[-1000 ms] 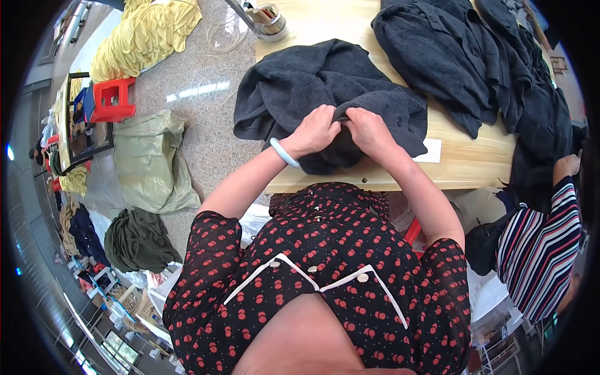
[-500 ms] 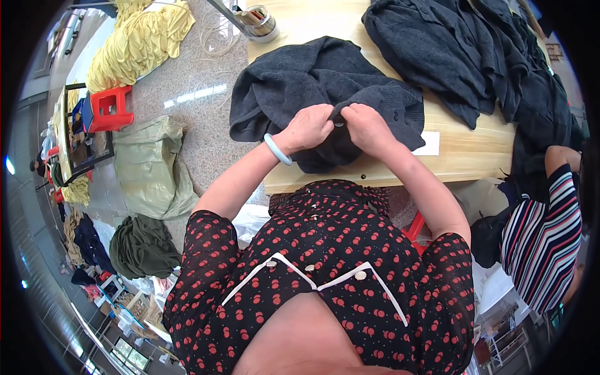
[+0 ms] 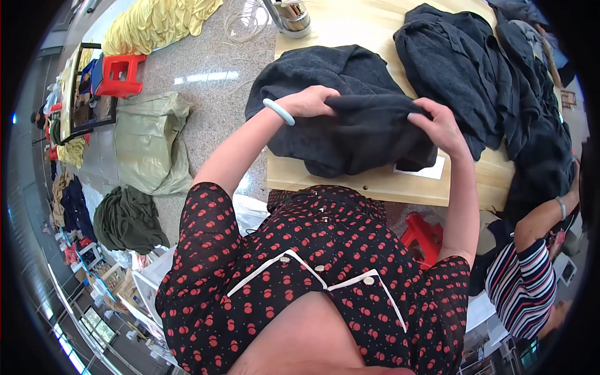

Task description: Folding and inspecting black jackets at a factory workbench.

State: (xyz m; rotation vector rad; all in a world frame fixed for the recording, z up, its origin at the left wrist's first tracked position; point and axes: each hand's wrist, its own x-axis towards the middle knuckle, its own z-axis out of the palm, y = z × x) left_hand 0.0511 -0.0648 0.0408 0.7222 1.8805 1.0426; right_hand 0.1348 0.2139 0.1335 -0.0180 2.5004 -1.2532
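Observation:
A dark grey knitted garment [image 3: 340, 94] lies bunched on the near left part of a wooden table [image 3: 375, 181]. My left hand [image 3: 309, 101], with a pale green bangle on the wrist, grips a fold of it at the left. My right hand [image 3: 440, 125] grips the same fold at the right, holding it stretched between both hands just above the table. Part of the garment hangs over the table's left edge.
A pile of dark garments [image 3: 487, 75] covers the table's right side. A white paper slip [image 3: 425, 169] lies near the front edge. A person in a striped top [image 3: 531, 275] sits at the right. Red stools [image 3: 119, 74], a green sack [image 3: 147, 144] and cloth heaps are on the floor at the left.
My hands were close together on the garment; they have now moved apart, pulling a fold of it out between them.

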